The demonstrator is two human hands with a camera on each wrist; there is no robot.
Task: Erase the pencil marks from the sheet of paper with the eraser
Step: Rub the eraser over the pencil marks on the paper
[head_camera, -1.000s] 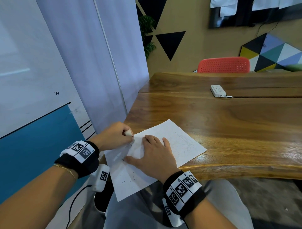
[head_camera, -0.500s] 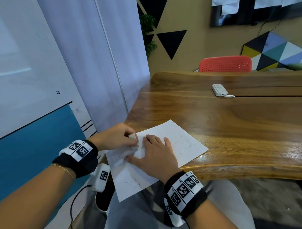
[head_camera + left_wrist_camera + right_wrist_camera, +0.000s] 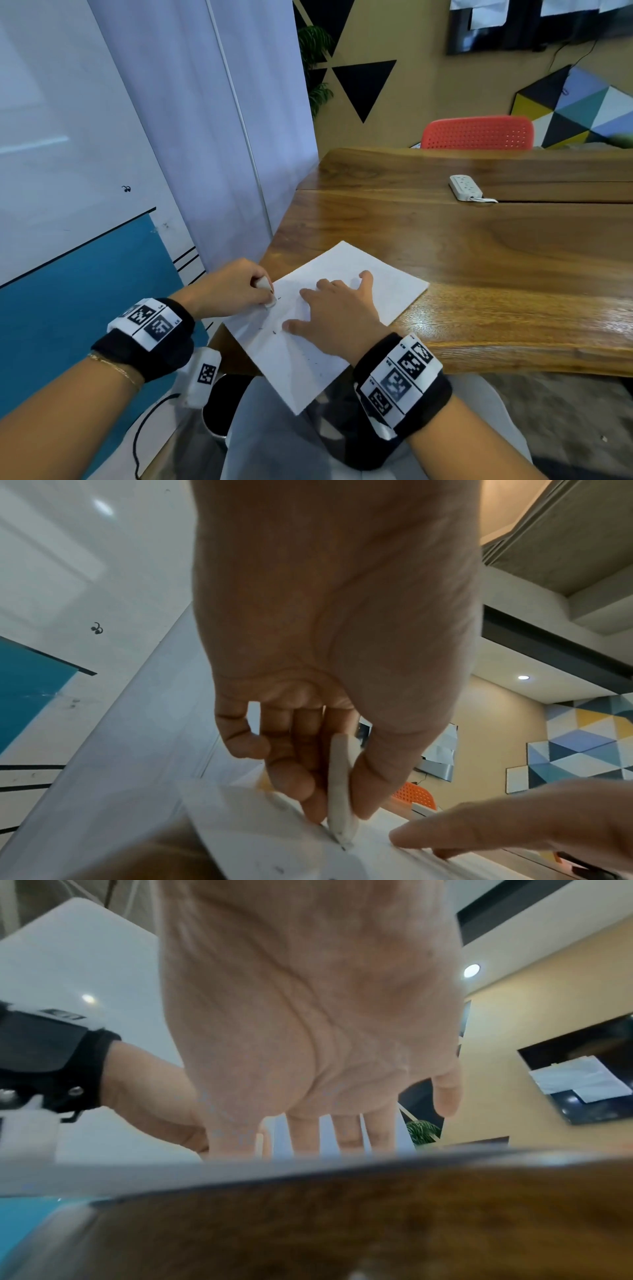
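A white sheet of paper [image 3: 383,281] lies slanted over the near left corner of the wooden table [image 3: 479,260], its near part hanging over the edge. My left hand [image 3: 233,291] pinches a white eraser [image 3: 266,291] between thumb and fingers, its tip down on the sheet's left edge; the left wrist view shows the eraser [image 3: 341,791] touching the paper [image 3: 267,842]. My right hand [image 3: 337,315] lies flat with spread fingers on the sheet, holding it down. Small dark eraser crumbs and faint pencil lines show on the paper.
A white power strip [image 3: 466,187] lies far back on the table. A red perforated chair [image 3: 476,133] stands behind the table. A whiteboard wall and pale panel [image 3: 205,137] run close along the left. My lap is under the paper's near corner.
The left hand with the eraser slid right onto the sheet half a second ago, then back left to the paper's edge. The right hand shifted slightly and spread its fingers wider.
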